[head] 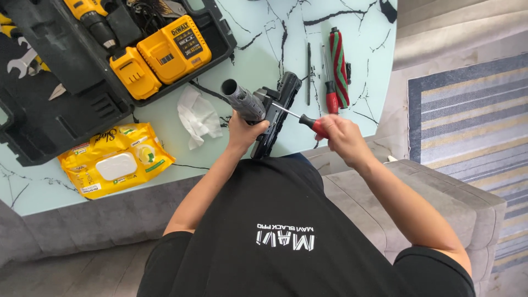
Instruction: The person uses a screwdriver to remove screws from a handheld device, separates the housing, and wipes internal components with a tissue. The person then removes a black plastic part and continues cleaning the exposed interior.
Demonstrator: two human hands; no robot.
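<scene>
Your left hand (242,129) is clamping the vacuum head (272,113) steady at the table's (253,60) near edge; your right hand (341,137) is gripping 1 screwdriver (300,117), tip bearing on it.

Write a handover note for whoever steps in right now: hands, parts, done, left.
Left hand: grips the grey tube of the black vacuum head, held upright on the table.
Right hand: holds the red-handled screwdriver, tip against the vacuum head.
Brush roller is out, lying on the table beside a second red screwdriver and a thin rod.
Tissue, wipes pack and open tool case sit to the left.
Done: roller removed. Left: screw being worked; progress not visible.
</scene>
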